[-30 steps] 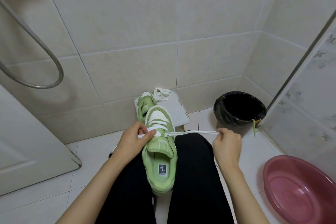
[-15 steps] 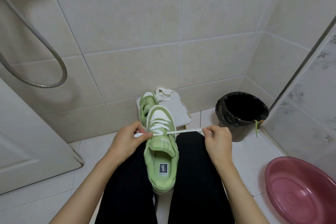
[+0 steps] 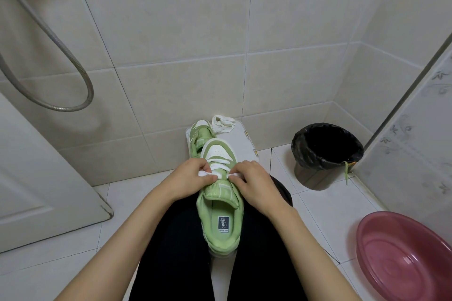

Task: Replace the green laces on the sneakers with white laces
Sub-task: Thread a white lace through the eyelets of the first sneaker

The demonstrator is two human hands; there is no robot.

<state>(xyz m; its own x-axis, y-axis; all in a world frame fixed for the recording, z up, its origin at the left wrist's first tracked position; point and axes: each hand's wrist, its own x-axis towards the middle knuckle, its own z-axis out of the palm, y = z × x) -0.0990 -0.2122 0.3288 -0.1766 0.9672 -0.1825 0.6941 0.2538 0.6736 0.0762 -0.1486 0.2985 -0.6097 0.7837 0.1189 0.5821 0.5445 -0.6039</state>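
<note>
Left hand [image 3: 188,178] and right hand [image 3: 254,183], pinching its lace [image 3: 219,166], blocked the sneaker's [image 3: 222,223] front. Just beyond it a stool [image 3: 241,144] with a second shoe [image 3: 199,134] and spare lace [image 3: 223,123] met the wall [image 3: 171,44]. Floor [image 3: 315,208] lay open left toward the door [image 3: 36,178], right toward the bin [image 3: 308,171] and basin [image 3: 381,264].

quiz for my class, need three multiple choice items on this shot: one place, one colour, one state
1. Where does the second sneaker sit? A on a shelf B on the white stool C in a sink
2. What colour is the hanging lace at the black bin? A green B white C red
3. What are the hands doing? A both idle B one holds a brush C left hand and right hand both pinch the white lace on the lap sneaker

Answers: 1 B, it stands on the stool; 2 A, a green strand dangles over the rim; 3 C, both hands' fingers close on it.
</note>
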